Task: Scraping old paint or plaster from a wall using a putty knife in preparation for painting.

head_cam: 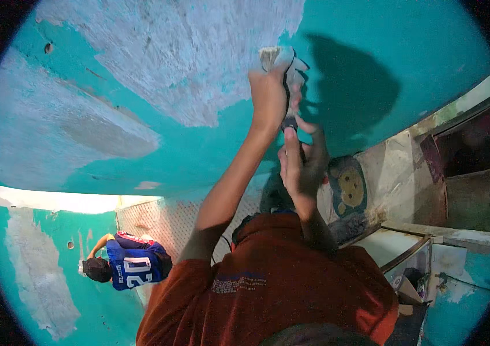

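Note:
Both arms reach up to a turquoise wall (232, 160) that has broad patches of whitish filler (184, 56). My left hand (269, 97) is closed around a flat tool smeared with white filler (269, 56), close to the edge of the large patch. Just right of and below it, my right hand (299, 166) grips a dark handle (289, 124), thumb pressed along it. A filler-coated blade (294, 84) extends from that handle alongside my left hand. The fingers and the coating hide much of both tools' shape.
A person in a blue numbered jersey (134, 266) works by another patched wall (97, 311) at lower left. Lattice panelling (162, 220) stands behind. To the right are a round yellow-faced item (351, 188), a ledge (465, 235) and a framed glass case (405, 246) with clutter.

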The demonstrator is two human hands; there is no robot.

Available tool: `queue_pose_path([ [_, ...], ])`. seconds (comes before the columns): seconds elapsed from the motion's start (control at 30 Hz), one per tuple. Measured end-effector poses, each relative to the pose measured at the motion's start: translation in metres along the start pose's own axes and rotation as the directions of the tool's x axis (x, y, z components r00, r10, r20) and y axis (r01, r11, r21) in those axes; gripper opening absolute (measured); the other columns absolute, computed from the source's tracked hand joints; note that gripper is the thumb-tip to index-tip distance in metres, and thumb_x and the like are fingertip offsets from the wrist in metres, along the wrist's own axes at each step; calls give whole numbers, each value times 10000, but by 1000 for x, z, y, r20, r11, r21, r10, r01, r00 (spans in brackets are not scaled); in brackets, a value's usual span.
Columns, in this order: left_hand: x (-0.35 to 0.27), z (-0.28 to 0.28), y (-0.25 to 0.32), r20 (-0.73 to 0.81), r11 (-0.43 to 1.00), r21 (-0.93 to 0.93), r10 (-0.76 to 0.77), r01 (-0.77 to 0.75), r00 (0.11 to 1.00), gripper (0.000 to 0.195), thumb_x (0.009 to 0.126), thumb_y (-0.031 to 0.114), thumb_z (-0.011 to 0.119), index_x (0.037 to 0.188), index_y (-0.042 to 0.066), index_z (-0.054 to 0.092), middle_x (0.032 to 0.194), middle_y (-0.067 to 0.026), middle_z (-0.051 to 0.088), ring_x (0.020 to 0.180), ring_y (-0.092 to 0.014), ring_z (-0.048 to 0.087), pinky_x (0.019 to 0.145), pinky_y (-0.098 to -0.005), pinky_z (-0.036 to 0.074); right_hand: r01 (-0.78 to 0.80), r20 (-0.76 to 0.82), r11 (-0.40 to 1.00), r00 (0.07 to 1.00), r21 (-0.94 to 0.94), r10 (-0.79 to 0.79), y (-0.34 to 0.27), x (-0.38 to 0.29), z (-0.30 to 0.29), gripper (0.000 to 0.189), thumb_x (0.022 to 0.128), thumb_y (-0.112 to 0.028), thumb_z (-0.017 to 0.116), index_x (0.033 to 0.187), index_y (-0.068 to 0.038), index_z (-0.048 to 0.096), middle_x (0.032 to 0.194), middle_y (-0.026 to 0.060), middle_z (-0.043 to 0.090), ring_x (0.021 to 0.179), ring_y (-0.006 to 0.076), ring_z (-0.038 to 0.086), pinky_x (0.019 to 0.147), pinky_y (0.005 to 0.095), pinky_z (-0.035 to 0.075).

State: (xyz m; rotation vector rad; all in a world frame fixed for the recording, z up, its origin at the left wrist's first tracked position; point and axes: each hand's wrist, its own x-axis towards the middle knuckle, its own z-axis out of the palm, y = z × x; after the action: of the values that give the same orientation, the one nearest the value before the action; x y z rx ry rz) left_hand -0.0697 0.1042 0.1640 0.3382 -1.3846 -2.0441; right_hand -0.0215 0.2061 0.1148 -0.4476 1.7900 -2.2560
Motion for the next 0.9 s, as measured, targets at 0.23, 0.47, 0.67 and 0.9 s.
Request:
queue_pose_path([
  [0.23,-10,-14,-7,3,979,5,-205,205,979,275,851,289,507,736,41,531,499,-32,442,342,-106,369,329,-250,273,-16,4,1000,1000,-6,16,5,-10,3,268,899,-201,498,1093,-21,456,464,-29,384,380,20,311,350,197,206],
  [0.47,8,-13,-5,7,999,9,39,-39,999,306,848,250,485,687,-6,535,472,-47,442,334,-125,387,329,-271,294,31,3,999,1000,14,-31,4,5,12,259,898,-195,502,1092,-29,458,475,-28,391,385,22,318,362,193,227],
  [0.67,1,-13,-11,-33,996,57,77,-75,997,300,840,207,482,627,-1,525,451,-50,454,316,-128,388,321,-272,287,-6,-29,992,1000,122,10,17,-5,8,238,885,-164,523,1077,-37,461,475,-37,392,371,18,315,323,197,214],
  [0.9,-4,-10,-9,11,1000,10,2,-2,1000,299,841,192,477,630,-13,531,449,-53,456,313,-132,400,320,-273,292,-19,-35,999,999,47,21,10,0,5,232,882,-173,534,1061,-43,464,460,-31,397,352,24,325,307,201,211],
])
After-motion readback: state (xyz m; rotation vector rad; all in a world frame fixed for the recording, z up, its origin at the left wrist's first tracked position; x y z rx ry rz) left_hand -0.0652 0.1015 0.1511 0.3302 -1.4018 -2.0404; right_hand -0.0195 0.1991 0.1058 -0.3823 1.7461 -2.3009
